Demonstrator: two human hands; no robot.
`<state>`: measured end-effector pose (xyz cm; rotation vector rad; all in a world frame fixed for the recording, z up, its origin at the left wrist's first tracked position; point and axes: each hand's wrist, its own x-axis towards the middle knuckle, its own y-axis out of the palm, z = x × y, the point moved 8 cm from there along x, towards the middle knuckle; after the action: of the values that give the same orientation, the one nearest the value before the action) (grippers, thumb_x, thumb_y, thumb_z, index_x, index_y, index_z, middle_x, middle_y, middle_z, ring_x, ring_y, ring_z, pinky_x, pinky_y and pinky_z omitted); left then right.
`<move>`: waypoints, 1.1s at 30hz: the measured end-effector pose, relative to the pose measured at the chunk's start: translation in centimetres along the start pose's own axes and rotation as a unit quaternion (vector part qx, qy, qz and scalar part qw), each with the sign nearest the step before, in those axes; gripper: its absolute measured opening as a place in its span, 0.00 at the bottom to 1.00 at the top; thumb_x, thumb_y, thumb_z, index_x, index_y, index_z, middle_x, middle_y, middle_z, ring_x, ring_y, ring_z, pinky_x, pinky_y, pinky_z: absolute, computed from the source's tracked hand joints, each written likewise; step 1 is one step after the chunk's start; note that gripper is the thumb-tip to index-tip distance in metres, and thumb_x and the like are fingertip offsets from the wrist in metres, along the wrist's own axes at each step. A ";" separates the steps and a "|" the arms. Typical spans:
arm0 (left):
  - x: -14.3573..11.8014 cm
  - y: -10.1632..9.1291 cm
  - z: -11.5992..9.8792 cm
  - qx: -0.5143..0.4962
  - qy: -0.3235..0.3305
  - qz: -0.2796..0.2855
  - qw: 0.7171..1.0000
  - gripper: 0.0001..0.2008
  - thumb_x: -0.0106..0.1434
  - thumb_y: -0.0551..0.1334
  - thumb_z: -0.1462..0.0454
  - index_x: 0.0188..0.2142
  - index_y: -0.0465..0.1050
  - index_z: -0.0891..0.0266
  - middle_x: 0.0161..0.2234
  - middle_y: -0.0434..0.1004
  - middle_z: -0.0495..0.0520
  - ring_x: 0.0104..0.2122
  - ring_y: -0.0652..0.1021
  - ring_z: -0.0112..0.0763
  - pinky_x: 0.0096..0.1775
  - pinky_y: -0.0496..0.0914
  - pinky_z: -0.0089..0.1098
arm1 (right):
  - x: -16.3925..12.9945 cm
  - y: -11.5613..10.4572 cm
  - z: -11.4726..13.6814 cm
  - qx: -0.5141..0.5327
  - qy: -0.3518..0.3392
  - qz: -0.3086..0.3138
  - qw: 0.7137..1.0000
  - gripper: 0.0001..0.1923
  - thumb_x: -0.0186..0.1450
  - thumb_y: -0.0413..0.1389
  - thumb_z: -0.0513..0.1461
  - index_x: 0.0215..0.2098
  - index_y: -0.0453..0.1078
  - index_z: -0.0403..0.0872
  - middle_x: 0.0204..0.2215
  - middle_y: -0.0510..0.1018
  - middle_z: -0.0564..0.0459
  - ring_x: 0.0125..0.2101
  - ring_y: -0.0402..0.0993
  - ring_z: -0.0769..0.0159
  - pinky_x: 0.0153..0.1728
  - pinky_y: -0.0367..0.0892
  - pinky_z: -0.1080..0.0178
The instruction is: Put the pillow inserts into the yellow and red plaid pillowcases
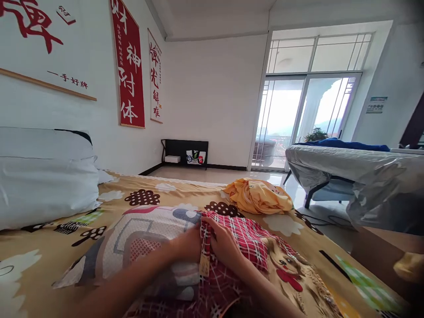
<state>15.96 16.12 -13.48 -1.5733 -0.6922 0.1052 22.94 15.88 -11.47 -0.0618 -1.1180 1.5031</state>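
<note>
I am looking across the bed (46, 260), whose tan cover with cartoon clouds, dark dotted blobs and a bear print fills the lower half of the view. To the left, two white pillows (43, 185) are stacked against the wall under red and white calligraphy scrolls (128, 66). On the right, well apart from the bed, stands a table under a silvery cover (347, 170) with something blue lying on top, and behind it a glass balcony door (304, 119) lets in bright daylight. A low black shelf (184, 152) sits against the far wall. Near the far edge of the bed lies a crumpled yellow garment (258, 196), apart from my hands. Just in front of me the red plaid garment (255, 240) is spread on the cover, its left edge bunched into a fold over a pale grey-and-pink patterned cloth (142, 238). My left hand (187, 243) lies at that folded edge, its grip curled onto the plaid fabric, though blur keeps me from telling how tightly. My right hand (225, 245) rests on the plaid just beside it, thumb and fingers pressed together on the same fold, so both hands meet at the seam. A small tan tag (204, 265) hangs from the edge below them.
</note>
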 end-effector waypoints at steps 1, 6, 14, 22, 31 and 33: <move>-2.0 -0.7 0.2 0.007 0.008 0.035 0.999 0.29 0.63 0.62 0.56 0.63 0.61 0.48 0.59 0.69 0.56 0.58 0.70 0.46 0.61 0.59 0.46 | -0.4 -0.3 -0.4 -0.006 0.012 0.007 1.000 0.30 0.56 0.46 0.29 0.55 0.68 0.49 0.49 0.78 0.50 0.48 0.75 0.60 0.50 0.68 0.58; -14.3 -4.3 6.4 0.137 -0.139 0.106 0.975 0.57 0.46 0.71 0.53 0.69 0.43 0.55 0.69 0.45 0.66 0.65 0.55 0.63 0.59 0.54 0.62 | -0.5 0.8 0.4 -0.025 0.015 0.053 0.998 0.30 0.57 0.46 0.30 0.58 0.65 0.48 0.52 0.76 0.48 0.52 0.73 0.58 0.51 0.66 0.59; -15.0 -4.0 6.1 0.234 0.006 -0.146 0.961 0.20 0.61 0.52 0.73 0.49 0.74 0.61 0.43 0.80 0.59 0.42 0.79 0.38 0.46 0.70 0.41 | 0.3 3.5 0.7 -0.057 0.013 0.124 0.991 0.33 0.60 0.46 0.32 0.65 0.57 0.41 0.61 0.67 0.41 0.60 0.64 0.55 0.59 0.60 0.54; -10.9 -4.5 0.0 0.210 0.089 -0.253 0.940 0.19 0.56 0.51 0.75 0.43 0.73 0.63 0.38 0.80 0.57 0.36 0.78 0.36 0.41 0.70 0.39 | 0.9 2.8 -0.5 -0.004 0.007 0.103 0.995 0.36 0.58 0.45 0.28 0.66 0.54 0.43 0.63 0.64 0.43 0.62 0.60 0.59 0.62 0.56 0.52; -8.7 -0.1 1.0 0.164 -0.007 -0.228 0.960 0.14 0.55 0.52 0.75 0.32 0.75 0.63 0.33 0.79 0.60 0.35 0.77 0.40 0.41 0.71 0.41 | 0.8 4.0 2.3 0.041 -0.033 0.095 0.994 0.39 0.55 0.44 0.27 0.65 0.56 0.43 0.61 0.67 0.43 0.61 0.63 0.61 0.61 0.58 0.54; -8.8 0.9 0.9 0.153 -0.028 -0.192 0.969 0.17 0.55 0.53 0.74 0.38 0.76 0.64 0.39 0.80 0.61 0.40 0.78 0.42 0.44 0.71 0.43 | 0.3 3.7 1.2 0.011 -0.036 0.104 0.994 0.39 0.54 0.45 0.28 0.64 0.58 0.43 0.61 0.67 0.42 0.61 0.61 0.59 0.61 0.57 0.53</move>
<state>8.79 12.67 -17.42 -1.1240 -0.9661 -0.0309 19.41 16.01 -13.11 -0.1130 -1.1805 1.7153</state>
